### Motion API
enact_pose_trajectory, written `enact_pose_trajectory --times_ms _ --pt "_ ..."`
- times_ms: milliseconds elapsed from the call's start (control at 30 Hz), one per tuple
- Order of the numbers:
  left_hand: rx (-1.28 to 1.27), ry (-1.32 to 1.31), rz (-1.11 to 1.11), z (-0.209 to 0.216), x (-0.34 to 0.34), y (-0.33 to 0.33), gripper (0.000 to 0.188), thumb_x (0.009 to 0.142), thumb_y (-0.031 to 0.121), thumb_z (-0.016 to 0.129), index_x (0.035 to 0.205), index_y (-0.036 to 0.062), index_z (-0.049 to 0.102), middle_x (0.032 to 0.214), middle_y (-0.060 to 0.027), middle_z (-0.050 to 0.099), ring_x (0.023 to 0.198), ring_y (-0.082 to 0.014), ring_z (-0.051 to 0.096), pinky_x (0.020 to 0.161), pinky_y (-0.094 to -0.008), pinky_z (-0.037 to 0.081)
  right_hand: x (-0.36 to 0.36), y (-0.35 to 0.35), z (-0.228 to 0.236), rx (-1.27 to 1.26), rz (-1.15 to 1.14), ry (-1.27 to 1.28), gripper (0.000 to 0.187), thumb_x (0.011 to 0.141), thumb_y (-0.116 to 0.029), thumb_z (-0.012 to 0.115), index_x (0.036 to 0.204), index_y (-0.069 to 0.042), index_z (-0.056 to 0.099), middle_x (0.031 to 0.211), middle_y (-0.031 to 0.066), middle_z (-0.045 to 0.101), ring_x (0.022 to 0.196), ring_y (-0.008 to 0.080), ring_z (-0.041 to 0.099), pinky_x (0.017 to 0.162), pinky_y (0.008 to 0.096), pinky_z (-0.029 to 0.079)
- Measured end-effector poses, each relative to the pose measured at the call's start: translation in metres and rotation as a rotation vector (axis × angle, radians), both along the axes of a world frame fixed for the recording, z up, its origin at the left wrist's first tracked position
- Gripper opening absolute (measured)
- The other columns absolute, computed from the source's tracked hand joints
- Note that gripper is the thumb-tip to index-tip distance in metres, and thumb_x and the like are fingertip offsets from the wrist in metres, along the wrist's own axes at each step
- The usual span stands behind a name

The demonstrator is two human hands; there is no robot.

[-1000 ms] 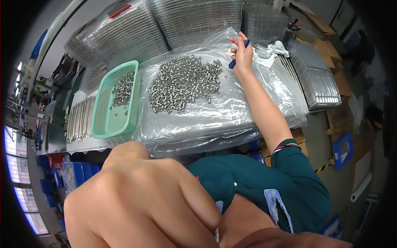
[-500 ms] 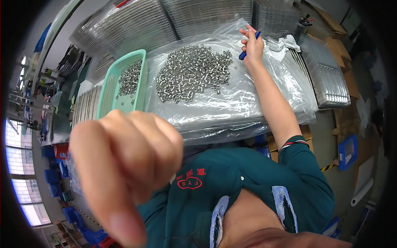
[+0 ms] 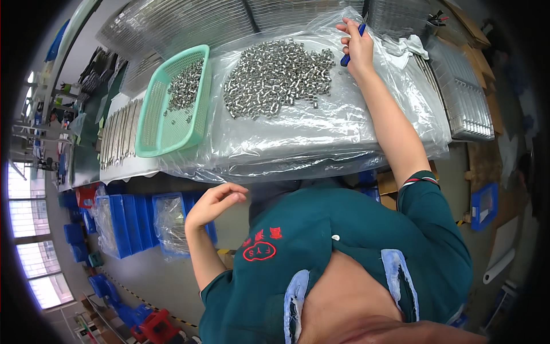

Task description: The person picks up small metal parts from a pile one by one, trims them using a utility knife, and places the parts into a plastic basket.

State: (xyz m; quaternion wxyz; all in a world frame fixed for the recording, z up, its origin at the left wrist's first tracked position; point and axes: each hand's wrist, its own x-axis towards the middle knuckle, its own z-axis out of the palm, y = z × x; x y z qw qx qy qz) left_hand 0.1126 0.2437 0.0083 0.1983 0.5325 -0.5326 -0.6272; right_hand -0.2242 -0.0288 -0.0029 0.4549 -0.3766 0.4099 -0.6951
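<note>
My left hand (image 3: 215, 204) hangs in front of the table's near edge, below the green basket, its fingers loosely bent and thumb slightly apart, with nothing visible in it. At the far right of the table, my right hand (image 3: 360, 53) is closed round a blue-handled tool (image 3: 345, 60) with a narrow tip pointing away; its exact kind is unclear. Left of that hand, a wide heap of small shiny metal rings (image 3: 269, 80) lies on clear plastic sheeting (image 3: 321, 135). More of these pieces rest in the mint-green plastic basket (image 3: 200, 129), mostly toward its far end.
Stacks of clear plastic trays (image 3: 189, 28) line the table's back, with more trays (image 3: 467, 109) at the right. A white cloth (image 3: 407, 49) lies beyond my right forearm. Thin metal rods (image 3: 120, 135) sit left of the basket. Blue crates (image 3: 129, 223) stand on the floor at left.
My left hand, large and blurred close to the camera before, has dropped down to below the table edge. My right hand keeps its grip on the blue-handled tool. The view has shifted slightly.
</note>
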Motion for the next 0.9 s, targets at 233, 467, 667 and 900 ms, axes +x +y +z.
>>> enact_pose_trajectory --times_ms 233,467,667,900 --pt "-0.213 -0.572 0.045 -0.193 0.014 0.035 0.054 0.089 0.043 0.037 0.107 -0.0053 0.052 0.105 -0.0274 0.054 0.101 -0.0392 0.051 0.086 -0.0409 0.041 0.013 0.006 0.000 -0.001 0.027 0.131 0.025 0.087 -0.024 0.048 0.103 -0.006 0.057 0.085 0.0025 0.062 0.054 0.0027 0.045 0.041 0.0154 0.033" --pt "-0.111 -0.457 0.234 -0.136 -0.023 0.014 0.055 0.087 0.041 0.045 0.113 -0.0075 0.048 0.094 -0.0252 0.058 0.091 -0.0314 0.058 0.078 -0.0332 0.042 0.012 0.008 -0.012 0.001 0.049 0.170 0.026 0.088 -0.024 0.049 0.106 -0.006 0.056 0.085 0.0024 0.061 0.053 0.0011 0.041 0.040 0.0143 0.031" --pt "-0.149 0.043 -0.150 -0.053 -0.002 0.003 0.038 0.087 0.023 0.050 0.113 -0.0047 0.050 0.101 -0.0163 0.059 0.094 -0.0188 0.056 0.081 -0.0289 0.043 0.008 0.003 -0.010 -0.002 0.021 0.115 0.039 0.091 -0.038 0.041 0.102 -0.003 0.056 0.083 0.0054 0.061 0.051 0.0028 0.045 0.042 0.0163 0.037" --pt "-0.587 0.013 0.128 0.019 -0.033 -0.084 0.021 0.087 0.014 0.050 0.098 0.0001 0.060 0.083 -0.0067 0.063 0.083 -0.0121 0.059 0.073 -0.0250 0.044 0.007 0.005 -0.007 0.041 0.100 -0.116 0.055 0.090 -0.050 0.034 0.100 0.001 0.053 0.080 0.0083 0.059 0.053 0.0065 0.045 0.048 0.0230 0.043"
